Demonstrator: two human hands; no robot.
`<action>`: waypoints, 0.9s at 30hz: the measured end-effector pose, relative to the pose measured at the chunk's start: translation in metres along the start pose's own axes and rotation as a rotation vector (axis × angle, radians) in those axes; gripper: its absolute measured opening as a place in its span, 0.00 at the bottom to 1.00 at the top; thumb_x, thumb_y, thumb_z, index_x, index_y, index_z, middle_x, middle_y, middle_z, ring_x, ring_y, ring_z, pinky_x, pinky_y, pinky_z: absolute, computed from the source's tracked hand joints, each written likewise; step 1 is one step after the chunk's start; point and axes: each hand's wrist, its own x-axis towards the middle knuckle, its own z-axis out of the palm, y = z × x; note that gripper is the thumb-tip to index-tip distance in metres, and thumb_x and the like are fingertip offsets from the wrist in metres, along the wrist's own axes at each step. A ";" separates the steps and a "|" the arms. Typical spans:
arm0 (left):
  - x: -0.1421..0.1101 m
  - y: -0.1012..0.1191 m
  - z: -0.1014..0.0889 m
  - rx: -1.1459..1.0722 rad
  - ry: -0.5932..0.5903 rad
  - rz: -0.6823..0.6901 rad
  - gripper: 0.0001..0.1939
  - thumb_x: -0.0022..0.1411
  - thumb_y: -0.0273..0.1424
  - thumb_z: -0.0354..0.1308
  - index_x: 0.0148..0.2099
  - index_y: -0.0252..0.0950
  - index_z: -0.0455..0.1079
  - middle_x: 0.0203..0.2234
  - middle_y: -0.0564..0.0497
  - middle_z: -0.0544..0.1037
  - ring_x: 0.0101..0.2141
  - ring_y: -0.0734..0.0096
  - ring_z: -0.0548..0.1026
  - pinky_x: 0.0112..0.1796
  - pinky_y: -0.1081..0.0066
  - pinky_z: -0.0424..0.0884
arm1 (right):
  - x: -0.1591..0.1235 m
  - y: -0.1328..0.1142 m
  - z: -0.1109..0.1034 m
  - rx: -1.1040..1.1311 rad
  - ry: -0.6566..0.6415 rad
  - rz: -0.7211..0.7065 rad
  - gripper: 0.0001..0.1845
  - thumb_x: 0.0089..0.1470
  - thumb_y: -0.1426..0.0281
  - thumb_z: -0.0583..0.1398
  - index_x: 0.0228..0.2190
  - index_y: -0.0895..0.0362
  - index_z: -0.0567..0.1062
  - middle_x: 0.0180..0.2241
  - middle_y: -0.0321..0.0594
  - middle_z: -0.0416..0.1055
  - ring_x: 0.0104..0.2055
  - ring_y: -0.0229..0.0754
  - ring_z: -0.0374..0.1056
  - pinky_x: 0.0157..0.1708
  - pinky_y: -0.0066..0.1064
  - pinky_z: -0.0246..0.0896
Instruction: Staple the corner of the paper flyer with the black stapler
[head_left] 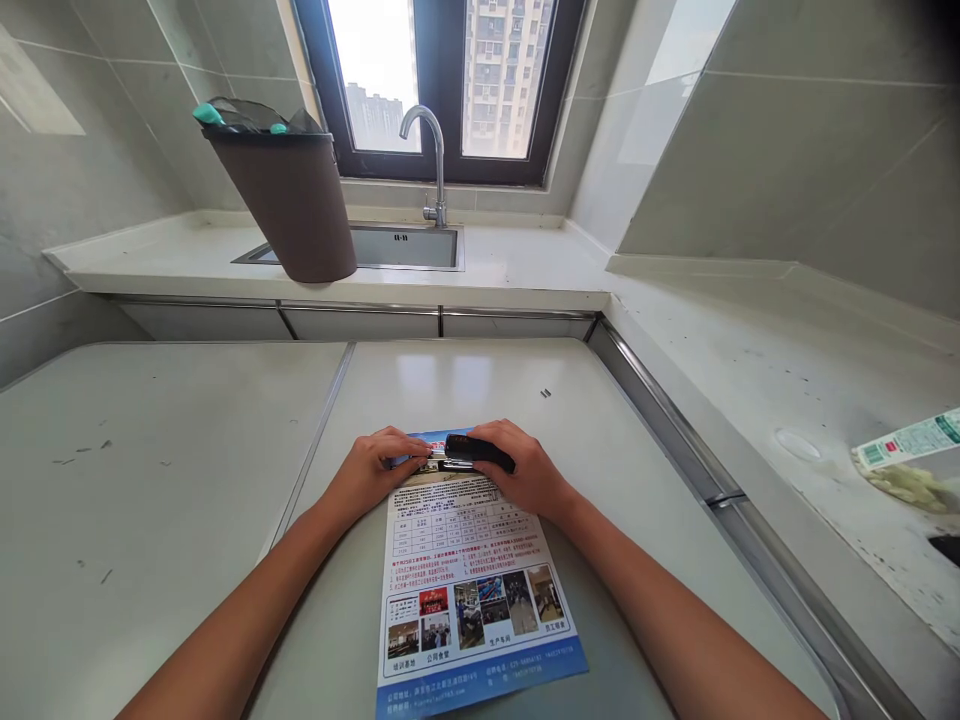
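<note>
A black stapler [480, 452] lies over the top part of a printed flyer [465, 545], its silver metal part facing left. My right hand [525, 465] is wrapped round the stapler's rear end. At the stapler's front end is my left hand [386, 460], thumb and forefinger drawn together over the flyer's upper left. A small silvery piece shows at those fingertips; whether it belongs to the stapler I cannot tell. The flyer, with a blue lower band, a table of text and several photos, lies on the white tabletop [600, 560]. Both hands hide parts of its top edge.
Two small dark strips [545, 393] lie on the tabletop beyond my right hand. A brown bin [281, 205] stands by the sink [409, 250] under a faucet [439, 165]. On the right counter [720, 330] lies a green-and-white package [911, 440].
</note>
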 end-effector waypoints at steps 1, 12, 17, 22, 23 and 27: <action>0.000 0.000 0.000 0.007 0.007 0.009 0.08 0.65 0.32 0.63 0.44 0.45 0.82 0.39 0.50 0.85 0.43 0.63 0.80 0.44 0.63 0.78 | 0.000 0.000 0.000 0.000 0.001 -0.002 0.20 0.62 0.72 0.61 0.55 0.48 0.71 0.49 0.42 0.76 0.52 0.49 0.70 0.54 0.47 0.67; -0.003 -0.008 -0.005 0.102 -0.040 0.126 0.08 0.67 0.32 0.62 0.46 0.43 0.81 0.42 0.51 0.85 0.43 0.65 0.80 0.46 0.63 0.78 | 0.000 0.002 0.000 0.018 0.018 -0.021 0.19 0.62 0.72 0.62 0.53 0.49 0.72 0.49 0.42 0.76 0.50 0.49 0.70 0.53 0.46 0.66; -0.005 -0.007 -0.016 0.068 -0.099 0.150 0.07 0.68 0.32 0.60 0.42 0.43 0.81 0.40 0.53 0.85 0.42 0.65 0.81 0.47 0.63 0.76 | -0.002 0.002 -0.004 0.067 0.102 -0.015 0.16 0.60 0.71 0.64 0.50 0.48 0.76 0.46 0.40 0.79 0.47 0.49 0.72 0.49 0.45 0.67; -0.005 0.008 -0.007 0.114 -0.075 0.122 0.08 0.65 0.36 0.65 0.46 0.43 0.77 0.40 0.52 0.83 0.42 0.64 0.78 0.47 0.62 0.71 | -0.004 -0.010 -0.005 0.157 0.114 -0.061 0.16 0.58 0.70 0.66 0.49 0.48 0.77 0.45 0.40 0.80 0.45 0.48 0.73 0.49 0.45 0.67; -0.004 0.011 -0.004 0.122 -0.070 0.106 0.10 0.64 0.36 0.66 0.48 0.43 0.76 0.41 0.52 0.82 0.43 0.64 0.77 0.47 0.63 0.70 | -0.004 -0.014 -0.003 0.173 0.108 -0.077 0.16 0.58 0.70 0.66 0.49 0.48 0.77 0.45 0.40 0.80 0.45 0.47 0.73 0.49 0.44 0.67; -0.003 0.013 0.005 0.177 -0.126 0.181 0.08 0.66 0.34 0.63 0.47 0.42 0.73 0.40 0.52 0.82 0.42 0.65 0.75 0.45 0.64 0.67 | -0.004 -0.025 0.011 0.173 0.104 -0.096 0.16 0.59 0.70 0.66 0.49 0.49 0.78 0.42 0.39 0.80 0.44 0.47 0.73 0.48 0.43 0.67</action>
